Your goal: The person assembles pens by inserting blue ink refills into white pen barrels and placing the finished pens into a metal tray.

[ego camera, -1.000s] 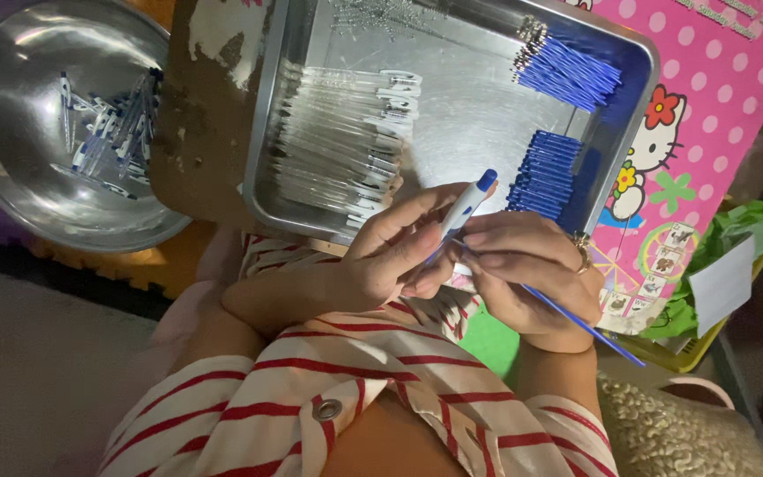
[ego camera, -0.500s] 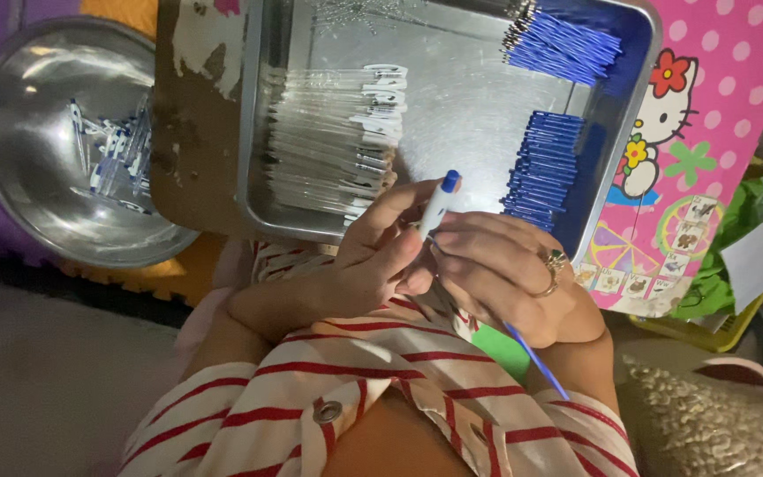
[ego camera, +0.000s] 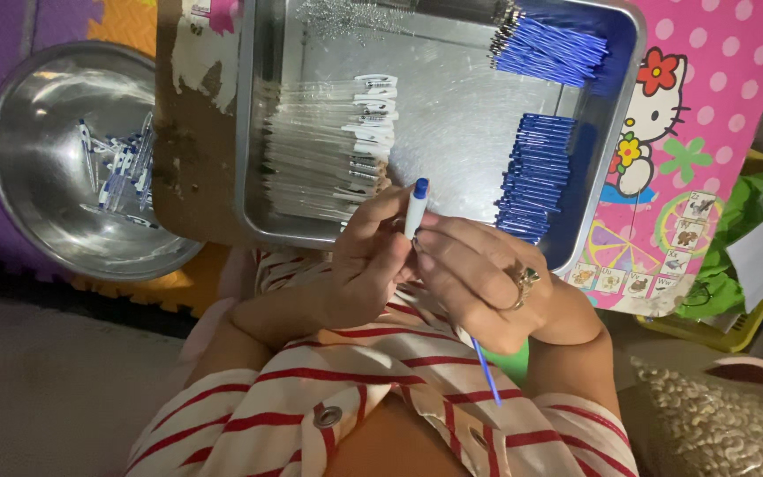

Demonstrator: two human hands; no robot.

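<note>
Pen (ego camera: 416, 208) now upright; left hand (ego camera: 368, 265), right hand (ego camera: 474, 281) both gripping it.

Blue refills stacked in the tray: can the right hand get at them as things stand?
Probably yes. The blue refills lie uncovered in the open tray, just beyond the right hand, with nothing between. But that hand is busy, holding a pen and a thin blue rod with the left hand.

Left hand (ego camera: 368, 261) and right hand (ego camera: 479, 283) grip a blue-capped pen (ego camera: 415, 208) above the metal tray (ego camera: 258, 132).
</note>
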